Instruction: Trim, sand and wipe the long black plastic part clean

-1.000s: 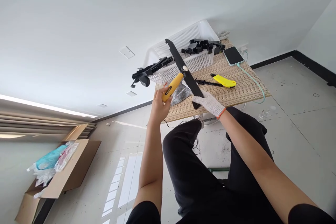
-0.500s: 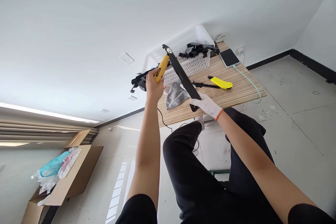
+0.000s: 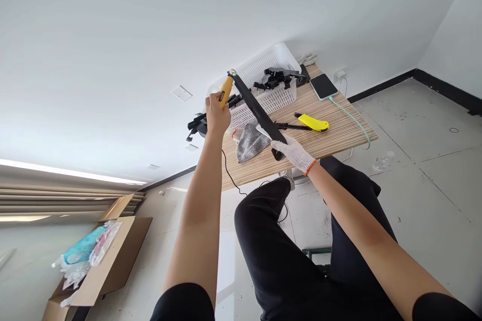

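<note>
My left hand [image 3: 217, 116] is bare and closed around a yellow-handled tool [image 3: 226, 92], whose tip touches the far end of a long black strip [image 3: 256, 110]. My right hand [image 3: 291, 152], in a white knit glove, grips the near end of that strip and holds it slanted above the striped wooden table [image 3: 339, 133]. A grey glove [image 3: 249, 142] lies on the table under the strip.
A white slotted basket [image 3: 276, 95] with black parts stands at the table's far side. A yellow utility knife [image 3: 312, 122], a black pen-like tool [image 3: 288, 125] and a phone [image 3: 323, 86] on a cable lie on the table. An open cardboard box [image 3: 98, 266] sits on the floor at left.
My left hand has slid the yellow tool up along the black strip, from its middle to its far end. The right hand keeps its grip on the near end.
</note>
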Tool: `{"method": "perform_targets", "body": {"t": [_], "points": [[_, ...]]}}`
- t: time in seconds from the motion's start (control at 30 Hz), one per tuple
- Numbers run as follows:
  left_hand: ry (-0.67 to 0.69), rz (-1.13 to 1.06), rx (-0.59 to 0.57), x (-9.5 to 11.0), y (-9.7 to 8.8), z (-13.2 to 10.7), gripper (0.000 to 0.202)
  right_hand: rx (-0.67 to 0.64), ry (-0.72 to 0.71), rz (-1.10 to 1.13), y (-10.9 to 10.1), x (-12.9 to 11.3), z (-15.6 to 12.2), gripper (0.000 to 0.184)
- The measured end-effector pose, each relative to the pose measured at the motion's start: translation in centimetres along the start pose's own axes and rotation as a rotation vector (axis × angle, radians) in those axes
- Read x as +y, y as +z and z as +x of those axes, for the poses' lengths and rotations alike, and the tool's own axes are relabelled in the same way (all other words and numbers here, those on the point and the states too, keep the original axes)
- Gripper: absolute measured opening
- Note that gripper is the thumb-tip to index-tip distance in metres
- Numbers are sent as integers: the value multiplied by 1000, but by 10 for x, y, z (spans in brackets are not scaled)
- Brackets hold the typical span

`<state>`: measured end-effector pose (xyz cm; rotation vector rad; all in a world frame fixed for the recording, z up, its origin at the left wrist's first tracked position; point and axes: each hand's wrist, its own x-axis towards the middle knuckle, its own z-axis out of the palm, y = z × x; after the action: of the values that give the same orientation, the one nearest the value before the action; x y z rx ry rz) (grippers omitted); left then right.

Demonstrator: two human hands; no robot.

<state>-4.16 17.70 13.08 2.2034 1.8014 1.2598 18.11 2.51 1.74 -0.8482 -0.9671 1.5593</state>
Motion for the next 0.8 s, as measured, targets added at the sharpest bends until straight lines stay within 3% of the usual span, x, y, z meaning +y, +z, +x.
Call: {"method": "perform_targets", "body": {"t": [0.2, 0.4, 0.6, 0.8], "points": [[69, -3, 10, 1, -9, -9, 32, 86, -114, 71, 1, 2, 3, 36], [146, 87, -44, 2, -20, -21, 32, 213, -98, 197, -2, 5, 6, 43], [197, 285, -119, 12, -33, -39, 39, 295, -173, 236, -10, 10, 12, 39], [309, 345, -151, 18, -41, -62, 43, 419, -201, 326, -23, -1, 14, 36]]}}
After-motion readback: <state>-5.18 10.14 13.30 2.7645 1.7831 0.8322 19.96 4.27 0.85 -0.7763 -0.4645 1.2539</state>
